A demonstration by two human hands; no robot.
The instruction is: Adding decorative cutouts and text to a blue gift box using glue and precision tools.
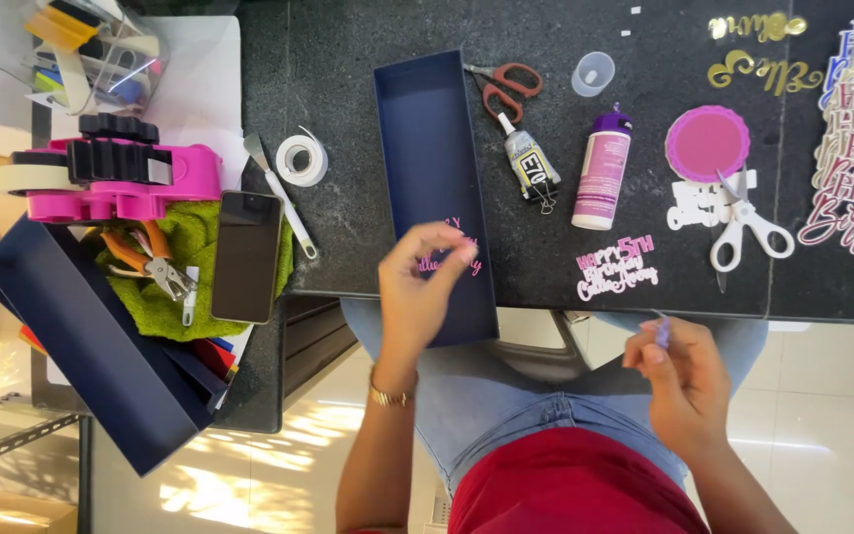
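At the worktop's near edge, the left hand (417,287) presses pinched fingertips onto pink lettering inside a long navy box lid (435,188). The right hand (679,381) pinches a small lilac scrap (661,331). The lettering looks thin, light and easily bent, best handled by its edges. Glue tube (531,163), bottle (602,170) and scissors (743,222) lie alongside.

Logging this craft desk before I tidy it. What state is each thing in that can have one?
Navy box: open, lid off.
Red scissors: closed.
White scissors: open.
Purple glue bottle: capped, lying down.
Phone: screen dark.
Left hand: fingers pinched over the box.
Right hand: pinching a small purple piece.
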